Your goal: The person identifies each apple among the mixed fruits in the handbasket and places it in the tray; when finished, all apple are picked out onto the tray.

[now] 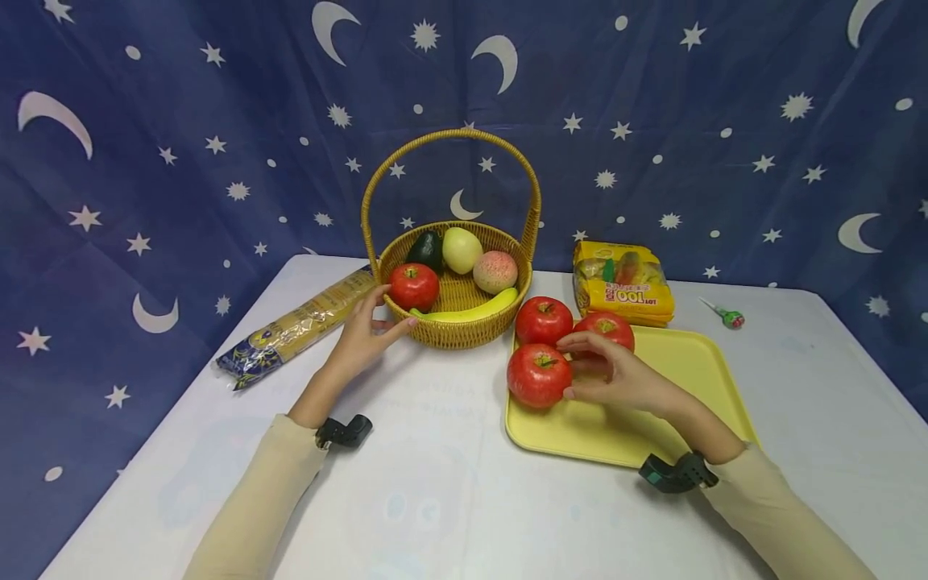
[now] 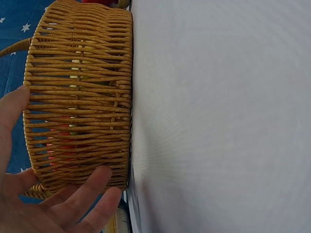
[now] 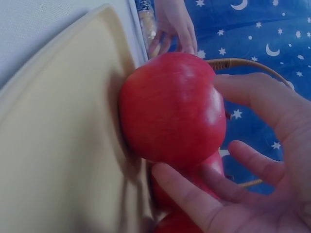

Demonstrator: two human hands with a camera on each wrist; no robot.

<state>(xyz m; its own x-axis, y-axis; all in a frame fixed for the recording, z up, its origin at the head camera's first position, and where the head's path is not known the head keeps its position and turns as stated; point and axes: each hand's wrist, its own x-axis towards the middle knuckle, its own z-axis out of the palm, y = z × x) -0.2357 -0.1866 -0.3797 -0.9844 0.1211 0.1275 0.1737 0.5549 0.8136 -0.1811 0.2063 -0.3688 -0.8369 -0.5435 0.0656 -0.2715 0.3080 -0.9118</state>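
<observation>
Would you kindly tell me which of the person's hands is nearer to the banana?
Left. The left hand is at the basket, its thumb near the banana; the right hand is farther off, by an apple on the tray.

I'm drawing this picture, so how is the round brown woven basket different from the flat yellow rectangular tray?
The brown woven basket is round and deep; the yellow tray is a shallow rectangle with rounded corners. The basket has a tall arched handle; the tray shows none. Each holds at least one red apple.

The yellow packet [image 1: 625,283] bears an upside-down "100" on its front.
</observation>
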